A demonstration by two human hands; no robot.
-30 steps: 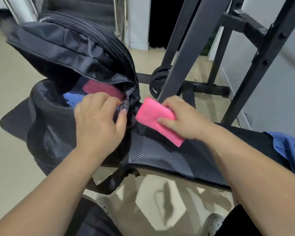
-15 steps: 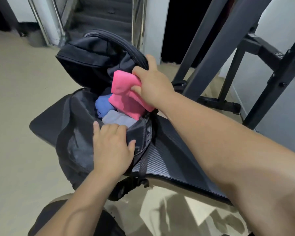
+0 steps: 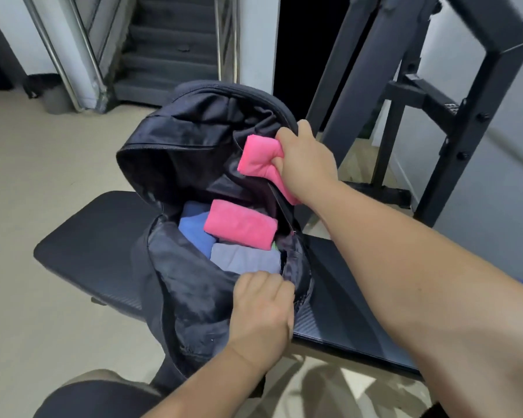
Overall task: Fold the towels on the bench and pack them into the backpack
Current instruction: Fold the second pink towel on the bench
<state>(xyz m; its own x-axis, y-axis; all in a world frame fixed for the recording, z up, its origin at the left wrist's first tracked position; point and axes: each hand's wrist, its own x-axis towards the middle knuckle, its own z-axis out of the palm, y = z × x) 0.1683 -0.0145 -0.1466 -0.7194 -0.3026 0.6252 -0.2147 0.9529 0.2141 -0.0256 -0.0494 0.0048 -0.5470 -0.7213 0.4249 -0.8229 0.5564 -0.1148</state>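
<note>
Pink cloth, bunched: towel (image 3: 258, 159) gripped in right hand (image 3: 307, 164), fingers curled tight round it, hand touching the bag (image 3: 175, 164) flap edge. Raised since a second ago: then low on the bench (image 3: 97, 236) beside the bag, half a second ago down at the mouth, now above and behind the opening, not released. Left hand (image 3: 263, 309) moved from the zip side to the near lip; fingers curled over the fabric, pulling the mouth wide. Uncovered below the right fingers: pink roll (image 3: 240, 226), blue towel (image 3: 194, 233) to its left, grey towel (image 3: 245, 259) just beyond the left fingers. Judgement: three packed, fourth mid-insertion; likely slot the dark gap right under the right fingers, behind the pink roll. Further towels outstanding: cannot tell.

Bench: black padded vinyl, textured, bag standing on its left end. Beyond the right fingers, dark steel rack (image 3: 480, 116). Beyond the bag, stairs (image 3: 169, 55) with metal rail. Beige floor (image 3: 43, 176) left of the left fingers.
</note>
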